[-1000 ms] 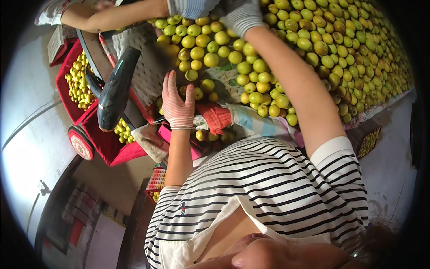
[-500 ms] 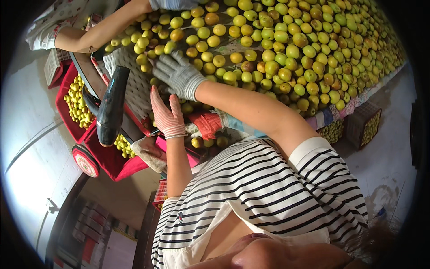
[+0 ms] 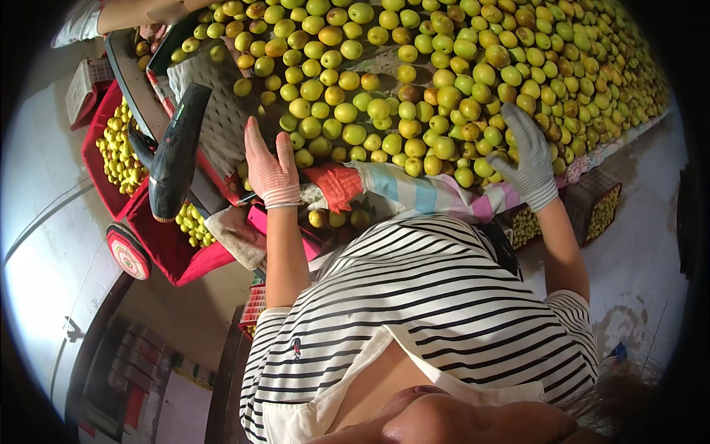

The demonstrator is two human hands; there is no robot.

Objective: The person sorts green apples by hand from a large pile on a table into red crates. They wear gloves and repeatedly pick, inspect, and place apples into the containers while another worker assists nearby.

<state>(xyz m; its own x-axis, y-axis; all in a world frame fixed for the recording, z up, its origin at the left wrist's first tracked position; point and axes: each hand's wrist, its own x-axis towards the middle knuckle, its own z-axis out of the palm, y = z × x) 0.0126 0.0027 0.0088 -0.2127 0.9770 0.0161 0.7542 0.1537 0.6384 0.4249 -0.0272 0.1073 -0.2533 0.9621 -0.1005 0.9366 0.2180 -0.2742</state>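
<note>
My left hand [image 3: 272, 166], in a pink-striped glove, is open beside a white perforated mat [image 3: 205, 111] and the loose yellow-green fruit [image 3: 345, 112]. My right hand [image 3: 526, 159], in a grey glove, is open at the front of the heap [image 3: 562, 89], fingertips among the fruit, gripping nothing that I can see. Between my hands runs a padded edge of pastel striped cloth [image 3: 403, 189] with red fabric [image 3: 333, 185]. A black hair dryer-like blower [image 3: 174, 166] stands left of my left hand, and a bright pink object [image 3: 259, 222] lies below it.
At the left are red fabric-lined bins of fruit [image 3: 103, 170] and a round patterned seat [image 3: 127, 255]. Another person's arm [image 3: 137, 11] reaches in at the top left. Crates of fruit [image 3: 595, 200] sit below the table's right side; a red crate [image 3: 253, 303] is beside my body.
My right hand has swept from the upper middle leftward, then back right to the heap's front edge. My left hand stays near the mat. The other person's arm has moved up, partly out of view.
</note>
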